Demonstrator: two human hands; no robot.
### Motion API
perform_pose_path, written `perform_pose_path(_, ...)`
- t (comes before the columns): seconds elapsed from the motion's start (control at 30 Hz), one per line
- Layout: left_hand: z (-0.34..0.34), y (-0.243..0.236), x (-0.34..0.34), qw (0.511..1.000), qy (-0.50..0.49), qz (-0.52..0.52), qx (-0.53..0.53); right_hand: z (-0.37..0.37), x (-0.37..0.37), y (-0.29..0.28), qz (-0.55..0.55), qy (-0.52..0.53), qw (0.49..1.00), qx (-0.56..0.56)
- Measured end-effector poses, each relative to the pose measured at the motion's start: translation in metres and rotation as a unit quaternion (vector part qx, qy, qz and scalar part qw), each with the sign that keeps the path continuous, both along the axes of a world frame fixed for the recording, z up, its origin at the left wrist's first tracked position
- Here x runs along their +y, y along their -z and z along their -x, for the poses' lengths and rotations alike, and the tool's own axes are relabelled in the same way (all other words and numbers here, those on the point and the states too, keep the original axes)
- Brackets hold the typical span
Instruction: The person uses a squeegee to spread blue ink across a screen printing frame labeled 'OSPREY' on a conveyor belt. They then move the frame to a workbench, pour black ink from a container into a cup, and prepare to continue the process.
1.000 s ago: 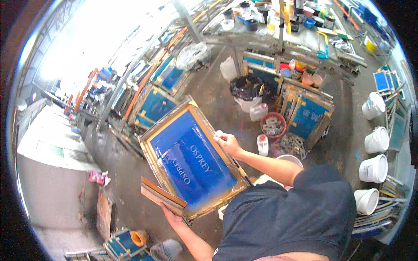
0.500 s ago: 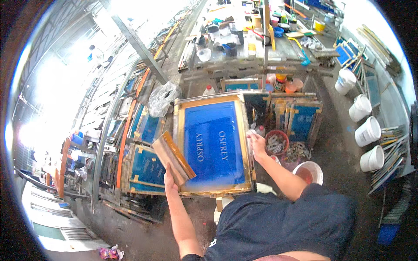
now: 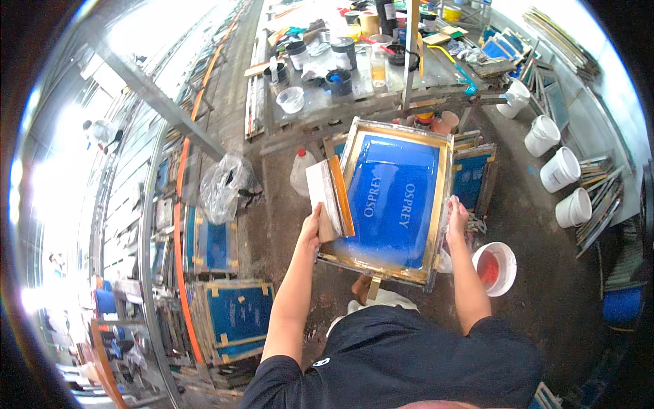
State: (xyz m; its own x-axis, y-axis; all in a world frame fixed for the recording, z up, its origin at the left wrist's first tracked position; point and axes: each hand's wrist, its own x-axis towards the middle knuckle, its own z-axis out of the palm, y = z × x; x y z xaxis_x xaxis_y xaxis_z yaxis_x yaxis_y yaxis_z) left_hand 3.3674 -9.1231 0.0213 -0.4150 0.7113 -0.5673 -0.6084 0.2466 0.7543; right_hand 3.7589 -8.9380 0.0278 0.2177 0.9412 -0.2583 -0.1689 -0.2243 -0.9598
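Flanking the screen point(image 3: 392, 167): bucket point(image 3: 507, 264) (paint-stained, perhaps)

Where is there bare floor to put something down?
Bare floor lies between the red-stained bucket and the row of white buckets; another patch lies between the plastic bag and the left hand. The table is crowded with pots.
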Motion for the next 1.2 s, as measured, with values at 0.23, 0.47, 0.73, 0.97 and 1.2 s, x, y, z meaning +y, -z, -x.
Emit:
perform_pose_path(0.23, 0.048, -0.002, 0.060, 0.996, 0.046, 0.075, -0.007, 0.035, 0.020, 0.035, 0.045, 0.048, 0.998, 0.003)
perform_pose_path(0.47, 0.111, 0.029, 0.092, 0.990, 0.104, 0.089, -0.023, 0.070, 0.040, 0.081, -0.002, 0.059, 0.997, -0.050)
perform_pose_path(0.73, 0.174, 0.027, 0.121, 0.981, 0.138, 0.132, 0.046, 0.133, 0.063, 0.110, 0.052, 0.034, 0.993, -0.102)
perform_pose_path(0.97, 0.192, 0.047, 0.129, 0.964, 0.193, 0.179, 0.037, 0.143, 0.062, 0.136, 0.057, 0.071, 0.964, -0.249)
perform_pose_path(1.2, 0.210, 0.055, 0.135, 0.950, 0.267, 0.144, 0.075, 0.208, 0.062, 0.048, -0.161, 0.152, 0.796, -0.564)
